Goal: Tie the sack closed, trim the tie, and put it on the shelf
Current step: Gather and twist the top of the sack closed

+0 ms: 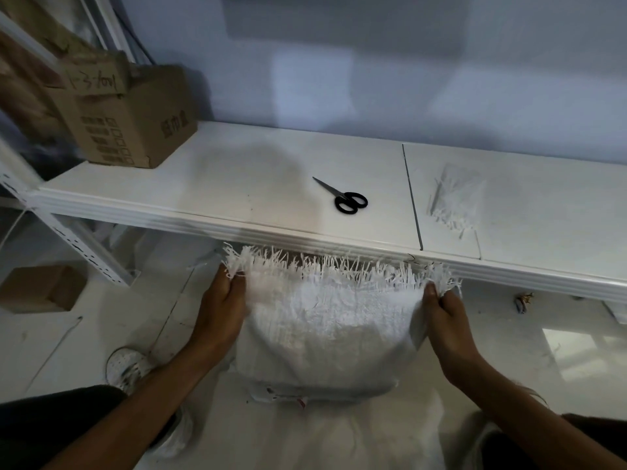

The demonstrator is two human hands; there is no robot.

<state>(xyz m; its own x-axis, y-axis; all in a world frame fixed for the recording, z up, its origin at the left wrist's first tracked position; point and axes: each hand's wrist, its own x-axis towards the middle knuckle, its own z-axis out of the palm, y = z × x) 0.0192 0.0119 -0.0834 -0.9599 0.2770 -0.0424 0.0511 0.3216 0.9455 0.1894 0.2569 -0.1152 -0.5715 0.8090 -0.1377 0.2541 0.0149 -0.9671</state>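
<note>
A white woven sack [325, 327] with a frayed top edge stands on the floor just below the front lip of the white shelf [210, 212]. My left hand [220, 310] grips the sack's top left corner. My right hand [448, 320] pinches the top right corner, and the mouth is stretched flat between them. Black-handled scissors [346, 198] lie shut on the shelf above the sack. A clear bag of white ties [454, 198] lies on the shelf to the right of the scissors.
A brown cardboard box [135, 120] sits at the shelf's left end, with a perforated white upright [78, 245] below it. A small cardboard box [40, 288] rests on the floor at left. My white shoe [125, 368] is beside the sack. More white sacking [339, 435] lies underneath.
</note>
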